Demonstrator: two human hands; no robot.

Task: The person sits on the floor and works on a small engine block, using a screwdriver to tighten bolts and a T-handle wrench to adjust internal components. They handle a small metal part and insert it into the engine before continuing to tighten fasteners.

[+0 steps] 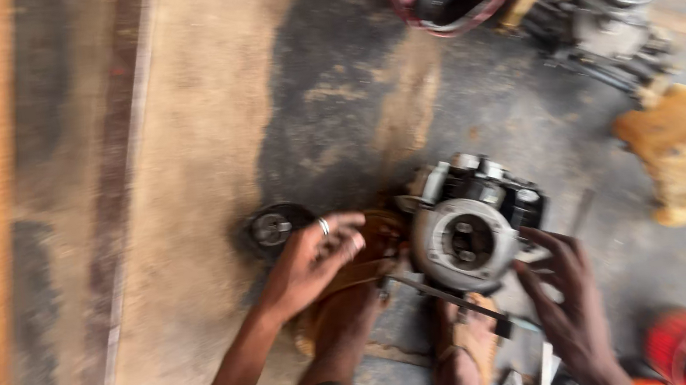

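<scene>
While the small engine block (pixel 473 224) sits on the oil-stained concrete floor (pixel 333 114), the right hand (pixel 565 300) touches its side with fingers spread, and the left hand (pixel 316 258) rests loosely curled beside a black round part (pixel 274 226)

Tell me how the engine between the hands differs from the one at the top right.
The near engine sits between the left hand and right hand, with its round grey opening facing up. The far engine lies untouched at the top right, with a metal tube opening at its upper end. The near one looks bigger in the picture. Both are grey, greasy metal on the stained floor.
</scene>
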